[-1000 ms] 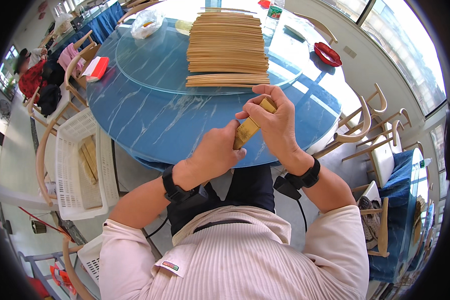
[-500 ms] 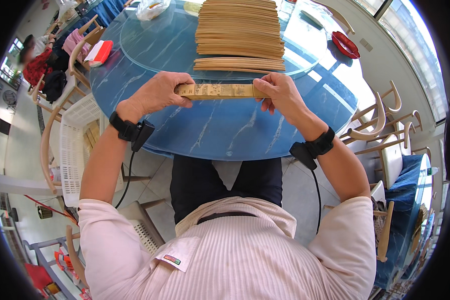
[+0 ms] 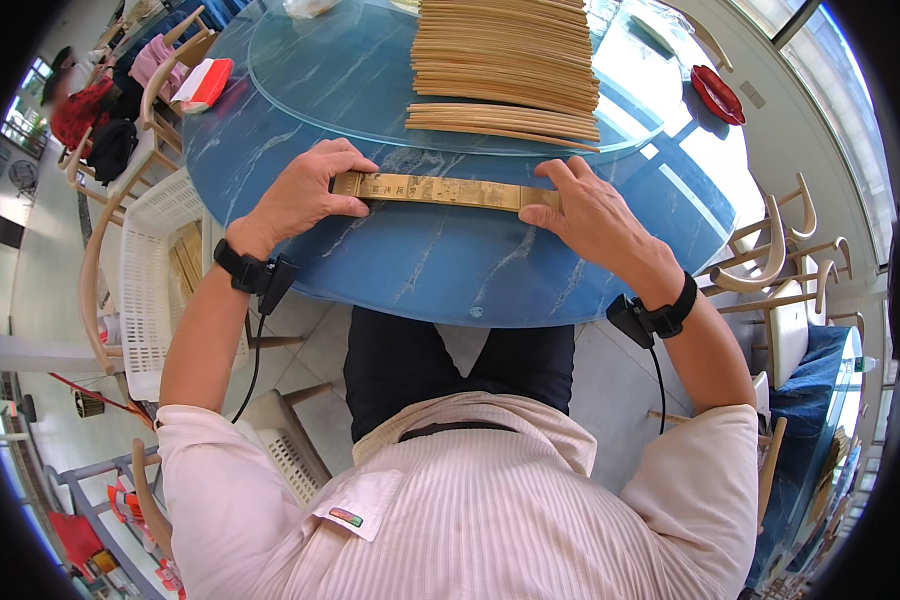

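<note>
A long, narrow gold-coloured box [image 3: 440, 190] with dark print on its side lies crosswise low over the near part of the table, its right end slightly nearer me. My left hand [image 3: 305, 195] grips its left end, thumb on the near side and fingers on the far side. At the other end, my right hand [image 3: 595, 212] pinches the tip between thumb and fingers. Beyond the box, a stack of thin, light wooden sticks [image 3: 505, 60] lies side by side, with a smaller bunch [image 3: 500, 121] of them nearest to me.
The blue marbled round table [image 3: 410, 280] carries a glass turntable [image 3: 300, 95]. A red dish [image 3: 717, 95] and a red-and-white packet [image 3: 204, 85] are near its edges. On the left, a white plastic basket [image 3: 155, 300] holds tan pieces. Wooden chairs [image 3: 765, 255] stand right; a person [image 3: 80, 115] sits far left.
My right hand has moved right and a little toward me, its fingers now more spread over the box's end. The box has tipped from nearly level to slanting down on the right.
</note>
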### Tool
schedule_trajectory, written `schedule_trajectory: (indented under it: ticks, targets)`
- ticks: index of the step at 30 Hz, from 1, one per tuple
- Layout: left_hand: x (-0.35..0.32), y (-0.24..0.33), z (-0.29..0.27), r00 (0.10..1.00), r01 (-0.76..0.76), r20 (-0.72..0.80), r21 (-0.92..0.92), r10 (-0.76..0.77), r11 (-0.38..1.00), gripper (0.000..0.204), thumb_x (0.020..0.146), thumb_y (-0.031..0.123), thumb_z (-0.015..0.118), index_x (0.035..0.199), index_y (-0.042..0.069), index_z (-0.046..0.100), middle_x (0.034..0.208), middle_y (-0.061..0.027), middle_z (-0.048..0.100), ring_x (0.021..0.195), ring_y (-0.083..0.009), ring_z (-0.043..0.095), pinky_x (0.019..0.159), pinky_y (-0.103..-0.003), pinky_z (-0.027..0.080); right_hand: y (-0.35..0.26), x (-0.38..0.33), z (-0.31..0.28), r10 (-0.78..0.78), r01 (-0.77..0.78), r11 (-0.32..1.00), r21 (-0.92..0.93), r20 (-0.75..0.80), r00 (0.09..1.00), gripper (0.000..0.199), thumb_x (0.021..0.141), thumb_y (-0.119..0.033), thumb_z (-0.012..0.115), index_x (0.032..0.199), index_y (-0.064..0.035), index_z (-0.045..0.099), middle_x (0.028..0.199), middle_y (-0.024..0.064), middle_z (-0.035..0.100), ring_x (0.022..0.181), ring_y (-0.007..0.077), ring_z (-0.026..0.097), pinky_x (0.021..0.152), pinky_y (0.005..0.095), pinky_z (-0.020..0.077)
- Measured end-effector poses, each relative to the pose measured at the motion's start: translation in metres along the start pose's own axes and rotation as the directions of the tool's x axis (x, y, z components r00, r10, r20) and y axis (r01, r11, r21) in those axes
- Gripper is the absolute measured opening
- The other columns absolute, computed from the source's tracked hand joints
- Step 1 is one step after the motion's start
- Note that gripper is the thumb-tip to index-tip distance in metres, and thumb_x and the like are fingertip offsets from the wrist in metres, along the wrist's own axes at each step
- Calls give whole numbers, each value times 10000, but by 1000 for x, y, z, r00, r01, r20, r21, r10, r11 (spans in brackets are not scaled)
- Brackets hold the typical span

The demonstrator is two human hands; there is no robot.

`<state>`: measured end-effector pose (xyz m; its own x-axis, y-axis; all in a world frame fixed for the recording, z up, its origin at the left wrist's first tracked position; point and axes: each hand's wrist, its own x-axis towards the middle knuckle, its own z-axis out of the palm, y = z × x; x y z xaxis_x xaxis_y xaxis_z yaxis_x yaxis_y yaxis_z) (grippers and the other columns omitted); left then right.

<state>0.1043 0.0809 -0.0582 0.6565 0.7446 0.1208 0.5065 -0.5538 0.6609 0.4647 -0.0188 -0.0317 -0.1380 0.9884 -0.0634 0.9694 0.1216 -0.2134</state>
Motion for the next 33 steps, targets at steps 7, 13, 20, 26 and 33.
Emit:
schedule_trajectory:
  ticks: [7,13,20,26,33]
  targets:
    - [11,2,-7,997,-60,57,80,56,995,438,787,122,878,1198,54,744,1017,-54,664,1017,-253,625,938,-364,512,21,7,14,-196,196,980,46,-2,981,346,944,-251,795,1155,-43,617,1085,167,556,938,383,667,819,463,562]
    - [1,-4,-6,996,-86,17,117,85,989,500,809,182,879,1269,79,713,1109,-63,687,1090,-282,621,994,-383,510,15,3,7,-175,175,983,48,14,984,335,935,-252,797,1126,-39,623,1088,171,560,936,390,666,817,462,568]
    - [4,2,-17,994,-49,106,110,37,993,537,791,188,884,1287,74,710,1102,-67,676,1088,-281,619,958,-379,521,19,3,9,-212,209,976,62,33,977,369,924,-295,805,1145,-46,646,1083,168,560,924,396,669,798,464,572]
    - [11,12,-39,990,116,71,36,-119,993,486,855,290,888,1250,52,732,1077,-37,721,996,-162,662,823,-311,547,44,0,-30,-253,288,935,206,-181,950,297,959,-242,798,1140,-28,700,1038,181,674,876,330,698,746,411,566]
    - [97,57,-46,946,28,-315,-167,-81,985,203,924,132,826,1092,33,770,894,23,712,825,-78,622,752,-258,512,65,84,-91,86,349,726,593,-581,809,157,1032,-170,729,1026,-14,748,763,33,698,553,71,604,495,202,464]
